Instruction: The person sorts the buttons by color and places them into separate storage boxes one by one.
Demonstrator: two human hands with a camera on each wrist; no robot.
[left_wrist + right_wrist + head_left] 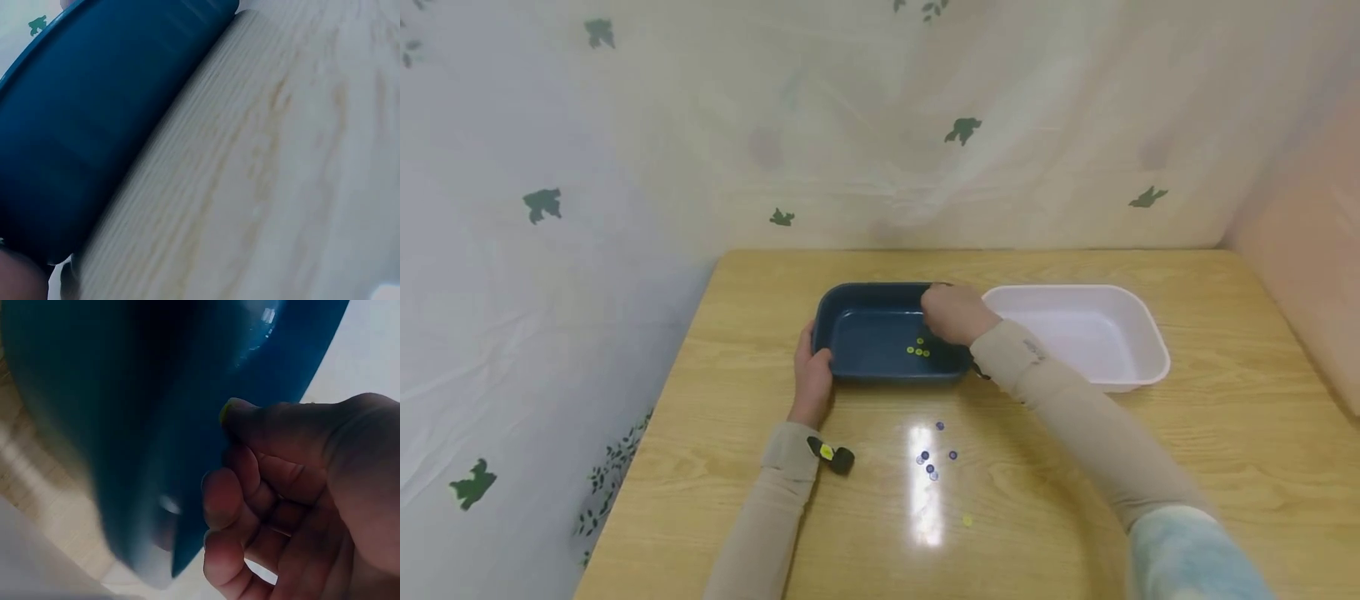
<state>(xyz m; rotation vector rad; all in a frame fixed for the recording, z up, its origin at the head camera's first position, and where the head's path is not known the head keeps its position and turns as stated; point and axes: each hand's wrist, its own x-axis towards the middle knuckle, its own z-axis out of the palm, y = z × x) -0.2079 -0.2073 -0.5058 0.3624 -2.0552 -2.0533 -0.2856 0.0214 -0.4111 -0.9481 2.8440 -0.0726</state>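
A dark blue plastic tub (880, 379) stands on the table, and my left hand (813, 379) holds its left end, thumb at the front corner and fingers along the outer wall. Inside it lie several small yellow buttons (919, 352). Over the tub's right end, my right hand (958, 314) has its fingers curled. In the right wrist view, thumb and forefinger pinch a yellow button (224, 414), of which only an edge shows. The tub's outer wall (106, 119) fills much of the left wrist view.
A white tub (1086, 333) stands just right of the blue one, partly behind my right forearm. Several dark blue buttons (930, 469) lie on the wooden table (715, 467) in front of the tubs, with one yellow button (967, 520) closer to me. A patterned curtain (850, 125) hangs behind.
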